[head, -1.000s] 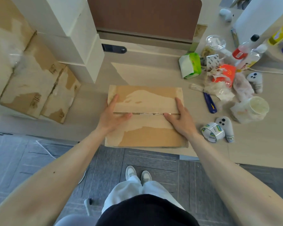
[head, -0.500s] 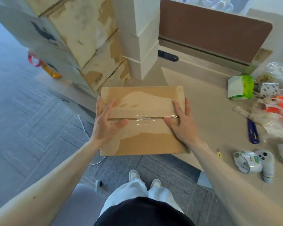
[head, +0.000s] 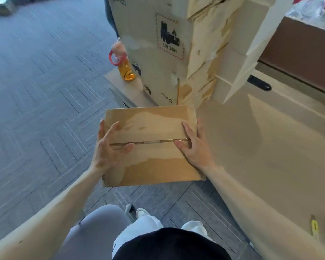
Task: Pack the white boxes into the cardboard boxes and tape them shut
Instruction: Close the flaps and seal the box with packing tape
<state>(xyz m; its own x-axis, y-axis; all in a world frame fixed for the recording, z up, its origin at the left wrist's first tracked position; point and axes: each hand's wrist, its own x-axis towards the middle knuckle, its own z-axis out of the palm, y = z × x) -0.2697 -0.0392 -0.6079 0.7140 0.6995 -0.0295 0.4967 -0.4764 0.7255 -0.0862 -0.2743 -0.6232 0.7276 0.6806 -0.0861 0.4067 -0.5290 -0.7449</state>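
A closed cardboard box (head: 152, 166) with clear tape along its middle seam is held between my two hands, partly over the floor at the table's left edge. My left hand (head: 109, 151) grips its left side, thumb on the seam and fingers spread along the edge. On the right side, my right hand (head: 193, 147) grips it with thumb and forefinger on top. A stack of white boxes (head: 238, 62) stands on the table behind. What the cardboard box contains is hidden.
Tall stacked cardboard boxes (head: 158, 34) stand just beyond the held box, with an orange bottle (head: 127, 70) beside them. The beige table (head: 270, 147) stretches to the right, with a black object (head: 259, 84) and a yellow knife (head: 314, 228) on it. Grey carpet lies to the left.
The box has moved left from the middle of the table's front edge to its left end, both hands staying on it. My view has swung left; the clutter at the right is out of sight.
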